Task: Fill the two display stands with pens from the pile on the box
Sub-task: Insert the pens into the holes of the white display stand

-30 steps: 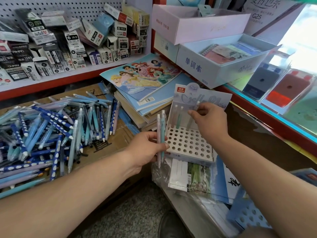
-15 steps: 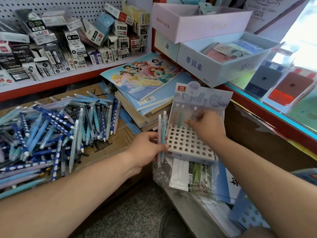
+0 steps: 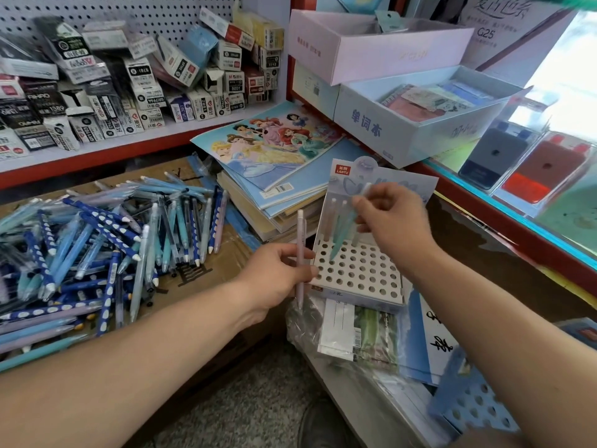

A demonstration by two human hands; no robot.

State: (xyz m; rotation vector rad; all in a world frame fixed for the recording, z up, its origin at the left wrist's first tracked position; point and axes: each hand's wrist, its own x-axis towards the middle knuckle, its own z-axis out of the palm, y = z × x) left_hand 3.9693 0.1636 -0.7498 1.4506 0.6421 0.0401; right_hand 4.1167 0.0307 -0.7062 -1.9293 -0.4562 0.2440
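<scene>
A white display stand (image 3: 355, 273) with rows of holes and a printed back card sits at centre right. Two pale pens (image 3: 332, 218) stand in its back row. My right hand (image 3: 394, 221) pinches a teal pen (image 3: 341, 236), tilted, with its tip at the holes near the back. My left hand (image 3: 277, 279) grips one pale pink pen (image 3: 300, 250) upright beside the stand's left edge. The pile of blue, teal and lilac pens (image 3: 97, 247) lies on the cardboard box (image 3: 226, 253) at left. A blue stand (image 3: 475, 405) shows at the bottom right, partly behind my right arm.
A stack of notebooks (image 3: 274, 147) with a cartoon cover lies between the box and the white stand. Plastic-wrapped packets (image 3: 355, 331) lie under the stand. A shelf of small boxes (image 3: 129, 85) runs behind the pile. Open cartons (image 3: 403, 124) sit at the back right.
The teal pen went from my left hand to my right hand, which now holds it tilted over the stand's back rows. My left hand keeps only the pink pen.
</scene>
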